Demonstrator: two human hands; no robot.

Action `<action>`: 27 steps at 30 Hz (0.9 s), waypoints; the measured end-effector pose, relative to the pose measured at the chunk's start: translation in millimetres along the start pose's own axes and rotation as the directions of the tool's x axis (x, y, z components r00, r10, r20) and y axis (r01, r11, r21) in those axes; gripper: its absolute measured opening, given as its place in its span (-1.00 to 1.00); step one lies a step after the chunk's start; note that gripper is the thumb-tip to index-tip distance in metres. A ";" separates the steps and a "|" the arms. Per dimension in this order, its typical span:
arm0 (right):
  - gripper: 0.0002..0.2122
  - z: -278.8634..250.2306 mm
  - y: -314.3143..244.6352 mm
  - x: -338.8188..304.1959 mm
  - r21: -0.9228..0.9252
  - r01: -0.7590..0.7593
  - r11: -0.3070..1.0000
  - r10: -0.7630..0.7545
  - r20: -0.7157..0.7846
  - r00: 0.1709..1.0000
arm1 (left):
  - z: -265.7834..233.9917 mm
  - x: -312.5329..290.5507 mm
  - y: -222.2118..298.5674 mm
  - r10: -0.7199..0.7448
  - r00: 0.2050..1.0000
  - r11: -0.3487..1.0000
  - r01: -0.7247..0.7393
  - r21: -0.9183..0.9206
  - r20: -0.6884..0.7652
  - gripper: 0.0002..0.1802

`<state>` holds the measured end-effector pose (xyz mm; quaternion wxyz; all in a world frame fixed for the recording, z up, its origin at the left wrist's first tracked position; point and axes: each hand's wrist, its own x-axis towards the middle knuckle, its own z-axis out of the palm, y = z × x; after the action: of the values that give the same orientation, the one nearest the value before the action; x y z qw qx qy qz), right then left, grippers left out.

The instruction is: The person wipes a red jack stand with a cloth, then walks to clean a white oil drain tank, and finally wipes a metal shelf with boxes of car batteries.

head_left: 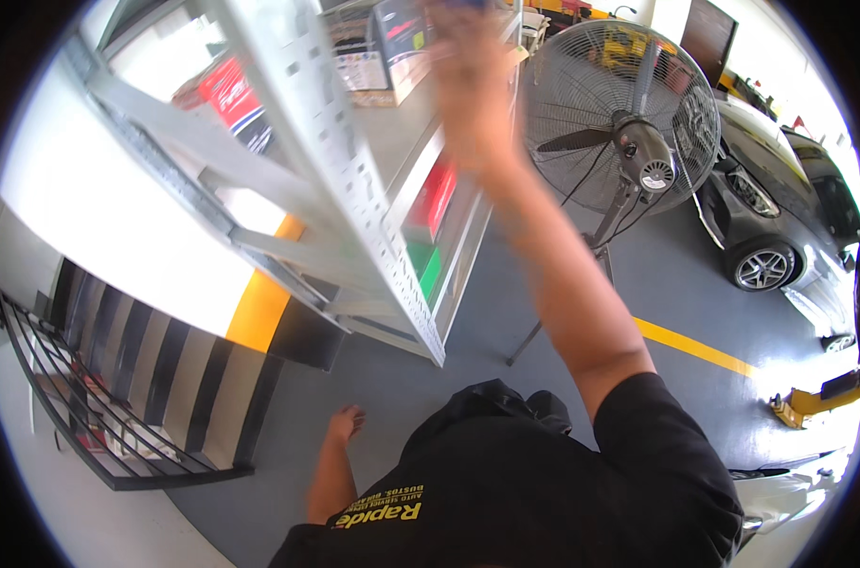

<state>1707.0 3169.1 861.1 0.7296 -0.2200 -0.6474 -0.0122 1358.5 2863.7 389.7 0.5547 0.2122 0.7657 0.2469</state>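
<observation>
Reaching up: right hand (473, 80) raised to top of grey metal shelf rack (354, 180), near boxes (387, 52); blurred, grip state unreadable. Left hand (347, 421) hangs loose, fingers half-curled, empty. Judged step: reach. Next: firm hold on box.

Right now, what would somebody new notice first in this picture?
Probably the raised right hand, blurred, reaching up to the top of the grey metal shelf in the middle. Just right of it stands a big round fan, with a dark car parked behind it at the right edge. The left hand hangs low over the grey floor, holding nothing.
</observation>
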 end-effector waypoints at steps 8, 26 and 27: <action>-0.46 -38.0 80.1 -88.1 0.208 -0.533 0.820 0.242 0.719 0.651 | 104.4 -27.1 45.4 0.003 0.996 0.996 -0.011 -0.092 -0.084 -0.50; -0.62 -383.5 436.7 -306.7 0.192 -0.972 0.135 0.932 0.307 0.191 | 321.1 -73.0 276.4 0.328 0.939 0.945 -0.325 0.041 -0.106 -0.52; -0.64 -385.0 438.8 -307.6 0.213 -0.977 0.033 0.936 0.336 0.105 | 326.8 -71.5 297.8 0.360 0.927 0.933 -0.357 0.044 -0.103 -0.54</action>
<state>2151.8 3353.5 409.9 0.5409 -0.4468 -0.3573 0.6165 1706.7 3102.3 539.8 0.4549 0.3413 0.7463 0.3460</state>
